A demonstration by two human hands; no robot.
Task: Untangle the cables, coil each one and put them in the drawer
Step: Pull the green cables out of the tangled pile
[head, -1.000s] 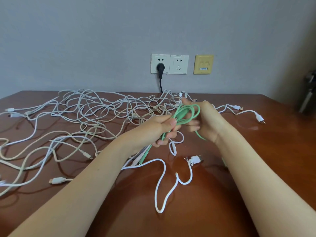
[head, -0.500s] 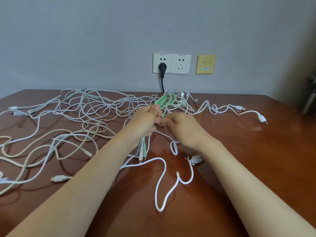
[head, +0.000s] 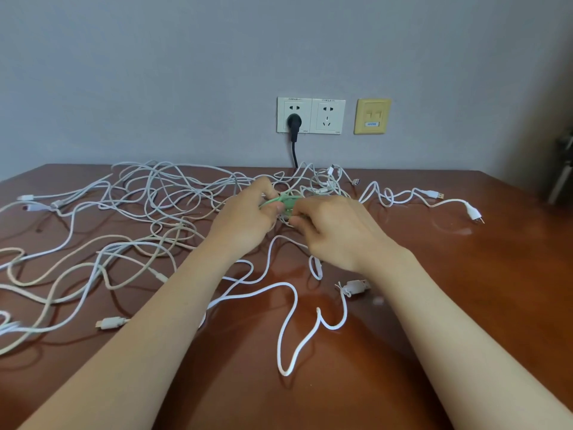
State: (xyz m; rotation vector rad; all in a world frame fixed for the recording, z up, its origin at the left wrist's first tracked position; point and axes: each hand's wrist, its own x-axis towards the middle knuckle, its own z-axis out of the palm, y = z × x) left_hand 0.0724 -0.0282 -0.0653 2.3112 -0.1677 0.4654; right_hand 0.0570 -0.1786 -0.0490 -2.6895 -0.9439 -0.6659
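Coiling step, judged: green cable (head: 286,200) bunched near desk (head: 483,305) centre, toward 12 o'clock, pinched between left hand (head: 248,221) and right hand (head: 336,234), both with fingers curled on it. Next calls for securing the coil; drawer not in view, white cables (head: 148,206) lie tangled from 9 to 1 o'clock.

The left hand (head: 245,221) and right hand (head: 338,234) are bare, as are both forearms.
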